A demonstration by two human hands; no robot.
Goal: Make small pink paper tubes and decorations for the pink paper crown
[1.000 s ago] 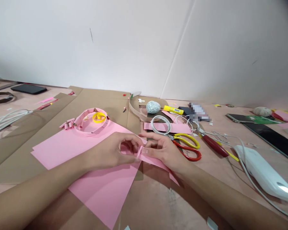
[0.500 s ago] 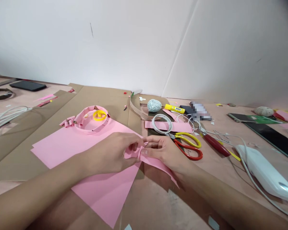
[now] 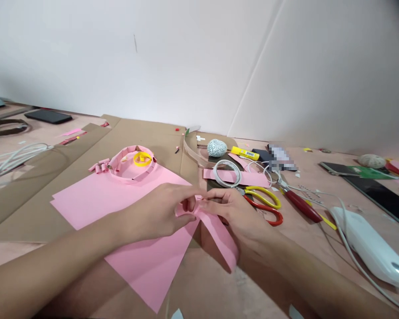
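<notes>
While I watch from the head camera, my left hand (image 3: 151, 212) is curled nearly closed, its fingers pinching the folded end of a pink strip (image 3: 217, 237). My right hand (image 3: 237, 217) also grips the strip from the other side. The strip lies across the edge of a pink sheet (image 3: 96, 208). Scissors (image 3: 262, 201) and a tape roll (image 3: 226, 173) lie just beyond, and a pink paper ring (image 3: 133, 178) sits at the sheet's far edge.

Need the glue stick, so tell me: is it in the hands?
No, the yellow glue stick lies beyond; the left hand and right hand pinch pink paper.
</notes>
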